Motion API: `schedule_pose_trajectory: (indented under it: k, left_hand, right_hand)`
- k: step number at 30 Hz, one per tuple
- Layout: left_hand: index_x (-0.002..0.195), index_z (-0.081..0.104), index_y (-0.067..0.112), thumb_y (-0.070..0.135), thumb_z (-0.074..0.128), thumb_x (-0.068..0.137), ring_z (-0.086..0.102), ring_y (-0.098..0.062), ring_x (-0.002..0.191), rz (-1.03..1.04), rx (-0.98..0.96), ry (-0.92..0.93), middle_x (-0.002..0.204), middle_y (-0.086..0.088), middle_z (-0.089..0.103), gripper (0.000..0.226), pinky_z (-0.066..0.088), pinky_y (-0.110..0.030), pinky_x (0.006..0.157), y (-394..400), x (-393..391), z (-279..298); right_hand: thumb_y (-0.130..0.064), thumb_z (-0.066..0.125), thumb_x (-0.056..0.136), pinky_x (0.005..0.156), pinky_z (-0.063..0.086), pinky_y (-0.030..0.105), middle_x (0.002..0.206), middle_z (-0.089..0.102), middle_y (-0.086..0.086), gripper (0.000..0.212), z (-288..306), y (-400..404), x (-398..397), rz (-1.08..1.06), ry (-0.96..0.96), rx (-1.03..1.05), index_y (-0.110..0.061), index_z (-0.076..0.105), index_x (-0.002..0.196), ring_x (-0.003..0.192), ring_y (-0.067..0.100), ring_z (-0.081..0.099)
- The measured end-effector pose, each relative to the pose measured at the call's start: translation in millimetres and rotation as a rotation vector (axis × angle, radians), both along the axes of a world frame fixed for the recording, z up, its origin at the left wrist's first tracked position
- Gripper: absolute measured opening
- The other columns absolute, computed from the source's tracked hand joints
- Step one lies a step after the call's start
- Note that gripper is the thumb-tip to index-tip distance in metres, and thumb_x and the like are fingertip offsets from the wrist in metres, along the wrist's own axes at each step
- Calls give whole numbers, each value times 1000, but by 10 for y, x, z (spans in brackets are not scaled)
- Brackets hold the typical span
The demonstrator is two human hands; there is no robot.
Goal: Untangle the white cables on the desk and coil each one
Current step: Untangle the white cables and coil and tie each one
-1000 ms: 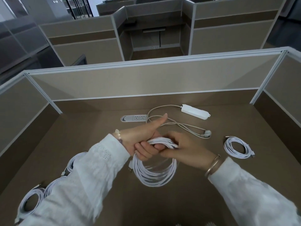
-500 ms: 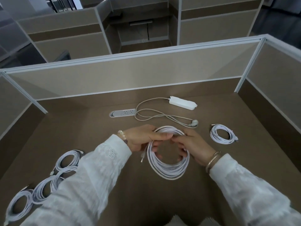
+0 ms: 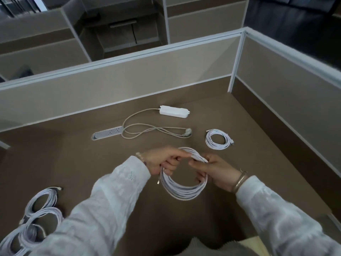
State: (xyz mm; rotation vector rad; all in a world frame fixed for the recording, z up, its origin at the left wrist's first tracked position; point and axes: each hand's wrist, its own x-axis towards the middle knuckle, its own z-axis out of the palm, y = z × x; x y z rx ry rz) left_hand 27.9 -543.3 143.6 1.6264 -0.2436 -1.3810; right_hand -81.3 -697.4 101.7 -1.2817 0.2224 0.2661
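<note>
Both hands are holding the white cable coil just above the near-centre tabletop: the left hand and right hand are curling their fingers round its far arc. It is probably light and springy, so gripping across all loops is wisest.

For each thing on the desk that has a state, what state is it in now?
Held cable: coiled, gripped by left hand and right hand.
Right coil: coiled, lying free.
Left coils: coiled, overlapping.
Power strip: cord loose, plug not inserted.
Desk socket: nothing plugged in.
</note>
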Motion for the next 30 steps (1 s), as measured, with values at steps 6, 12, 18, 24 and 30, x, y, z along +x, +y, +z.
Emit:
schedule_pose_trajectory:
  k: [6,12,18,24,30]
  left_hand:
    - [62,43,14,49,38,96,16,-8,34,285,239,-175,41,6,24,50,17,-17,39,-508,-148,-384]
    - [65,46,11,31,40,100,23,-11,35,275,215,-341,47,-1,29,41,21,-18,40,-809,-268,-638]
    - [64,50,13,39,43,100,33,-12,33,246,249,-399,43,2,37,45,28,-22,42,-998,-379,-933]
    - [68,52,10,44,38,101,28,-8,33,343,208,-268,53,-2,37,49,25,-18,37,-1051,-388,-1044]
    - [65,56,9,52,32,100,30,-11,38,401,207,-272,50,-2,39,61,25,-19,39,-1038,-290,-1054]
  right_hand:
    - [-27,79,72,83,56,38,97,71,8,35,-435,-676,-271,-211,195,-118,-11,68,102,88,19,68]
    - [-2,60,88,59,47,23,65,60,3,29,-1024,-1266,-414,-428,318,-734,-21,61,66,56,12,55]
    - [-19,67,80,79,51,32,94,70,11,16,-1493,-1298,-459,-75,485,-1063,-10,70,93,90,29,66]
    - [-31,63,85,89,49,30,115,65,4,29,-1668,-1160,-416,158,588,-1192,-18,63,111,105,22,62]
    - [-25,58,92,81,48,28,100,66,5,9,-1652,-1142,-368,82,543,-1061,-20,66,92,93,20,62]
